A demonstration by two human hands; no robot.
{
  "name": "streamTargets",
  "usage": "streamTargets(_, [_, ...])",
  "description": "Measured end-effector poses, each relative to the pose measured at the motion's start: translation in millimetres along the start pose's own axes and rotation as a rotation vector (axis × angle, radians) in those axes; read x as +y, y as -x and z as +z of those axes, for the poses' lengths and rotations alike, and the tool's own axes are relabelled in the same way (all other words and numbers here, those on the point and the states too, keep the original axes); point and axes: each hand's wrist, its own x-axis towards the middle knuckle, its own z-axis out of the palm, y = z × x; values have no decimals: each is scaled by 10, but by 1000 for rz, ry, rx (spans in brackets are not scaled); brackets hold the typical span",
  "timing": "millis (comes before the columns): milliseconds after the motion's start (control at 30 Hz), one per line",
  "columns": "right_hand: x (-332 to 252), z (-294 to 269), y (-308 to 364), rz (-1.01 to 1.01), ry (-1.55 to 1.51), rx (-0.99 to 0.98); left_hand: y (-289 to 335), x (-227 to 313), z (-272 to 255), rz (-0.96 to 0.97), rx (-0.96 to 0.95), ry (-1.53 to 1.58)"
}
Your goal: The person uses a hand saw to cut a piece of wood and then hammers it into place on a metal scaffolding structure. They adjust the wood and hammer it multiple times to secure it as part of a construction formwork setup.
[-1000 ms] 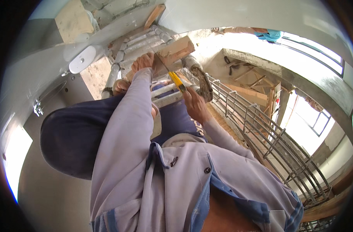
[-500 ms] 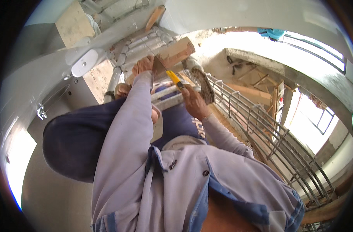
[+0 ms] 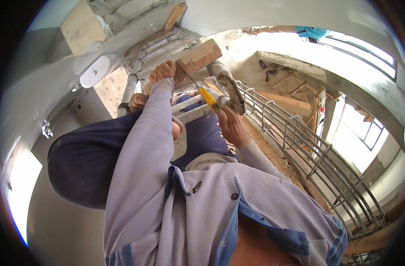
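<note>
My right hand (image 3: 232, 126) is closed around the yellow handle of a handsaw (image 3: 208, 96). The thin blade runs up and left from the handle and crosses a wooden board (image 3: 201, 56) near its left end. On the left end of that board my left hand (image 3: 163, 72) is clamped, close beside the blade. The board lies tilted across pale round bars of a ladder-like frame (image 3: 193, 114), just beyond my knees. How deep the blade sits in the wood cannot be made out.
A long cage of steel bars (image 3: 300, 146) runs along my right side. Loose timber (image 3: 284, 104) lies beyond it by a concrete ledge. A white oval fixture (image 3: 95, 72) and a metal tap (image 3: 47, 128) are at the left. Something turquoise (image 3: 313, 33) shows at the top right.
My right hand has drawn the saw back toward me, down and slightly right. More blade shows on the near side of the board. My left hand stays on the board.
</note>
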Motion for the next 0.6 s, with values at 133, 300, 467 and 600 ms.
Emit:
streamTargets(133, [-112, -282, 749, 46, 1, 58, -34, 189, -148, -62, -30, -12])
streamTargets(300, [195, 137, -103, -104, 14, 118, 3, 1, 45, 66, -7, -46])
streamTargets(467, [163, 126, 116, -109, 26, 101, -17, 116, -77, -45, 9, -57])
streamTargets(600, [30, -206, 771, 96, -22, 47, -13, 85, 33, 21, 49, -104])
